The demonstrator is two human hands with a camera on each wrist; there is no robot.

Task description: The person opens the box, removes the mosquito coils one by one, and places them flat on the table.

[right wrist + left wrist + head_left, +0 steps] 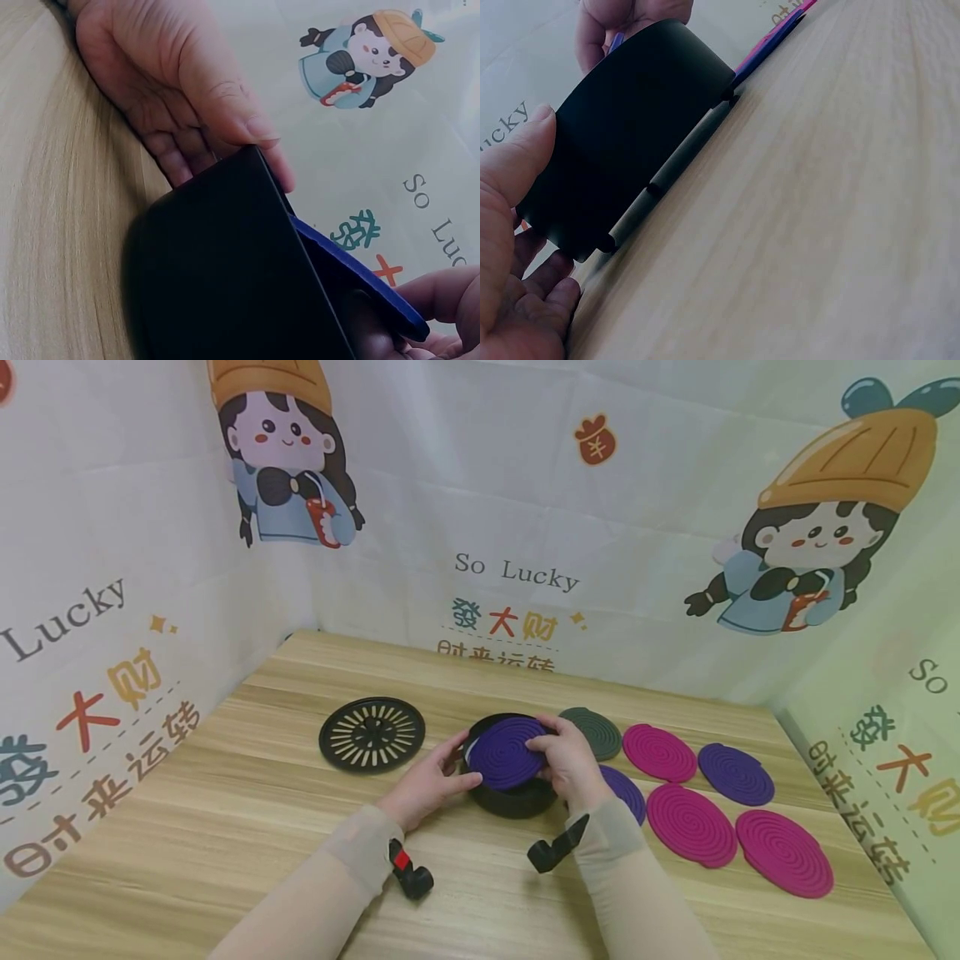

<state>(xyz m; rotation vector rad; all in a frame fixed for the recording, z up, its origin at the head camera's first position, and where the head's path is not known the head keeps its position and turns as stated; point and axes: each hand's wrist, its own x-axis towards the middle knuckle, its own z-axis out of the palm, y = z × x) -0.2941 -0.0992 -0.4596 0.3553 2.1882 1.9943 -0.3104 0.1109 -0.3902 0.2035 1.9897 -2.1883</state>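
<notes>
A purple mosquito coil (507, 755) sits tilted in the mouth of a round black coil holder (517, 804). My right hand (573, 767) pinches the coil's right edge between thumb and fingers; in the right wrist view its lower edge (367, 281) dips inside the rim. On the left side, my left hand (426, 787) grips the holder's wall, thumb against the outside and fingers underneath, as the left wrist view shows. The holder (630, 127) has small feet and rests on the table. Something green shows inside, mostly hidden by the purple coil.
A black slotted lid (327, 739) lies left of the holder. To the right lie a green coil (596, 733), two purple coils (737, 774) and several pink coils (692, 825). Printed cloth walls (465, 485) border the wooden table (247, 810).
</notes>
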